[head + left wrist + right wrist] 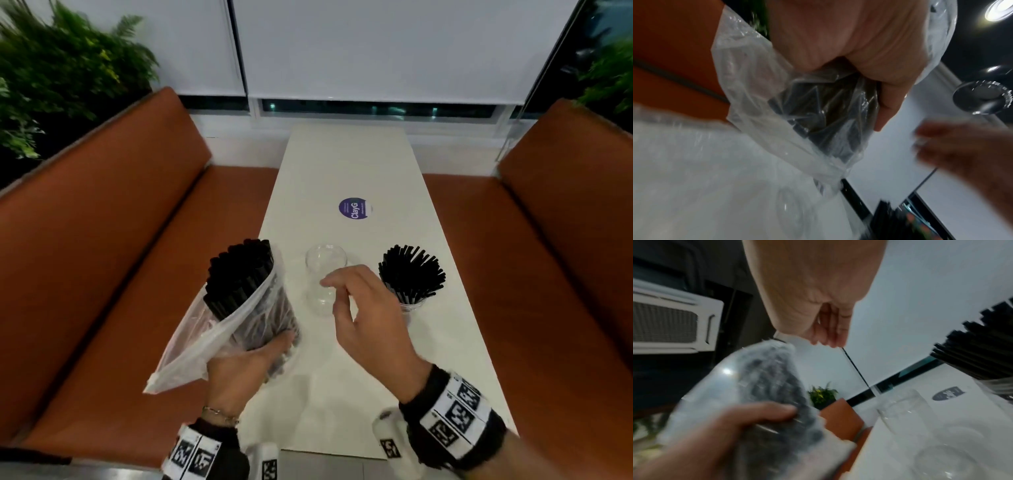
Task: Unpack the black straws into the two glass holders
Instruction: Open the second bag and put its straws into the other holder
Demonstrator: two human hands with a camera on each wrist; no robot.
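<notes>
Table (342, 164): long white top between two orange benches (102, 222), purple round sticker (355, 208) mid-way along.

Bag (191, 342): one clear plastic bag, open at the top, packed with a thick bundle of black straws (241, 270) sticking out past the opening. Held tilted over the table's left edge. Left hand (239, 370) grips it from below, fingers and thumb curled round the lower end of the bundle through the plastic; left wrist view confirms the wrap.

Glasses: two. Full glass (411, 305) on the right holds a fanned bunch of straws, so that half looks done. Empty glass (323, 277) stands upright between the bag and the full one, nothing in it.

Right hand (363, 315): hovers in front of the empty glass, fingers loosely bent, thumb and forefinger near each other, nothing in it. Whether it touches the glass I can't tell.

Step, my read: second holder is being filled, first grab of straws from the bag not yet made.

Next move calls for: right hand reaching across to the exposed straw ends, pinching a bunch, drawing it out along the bundle's axis while the left hand keeps the bag steady, then dropping it end-first into the empty glass. Glass is light and tall; a sideways knock could tip it.

Straw count: too many to count in either the bag or the full glass.
</notes>
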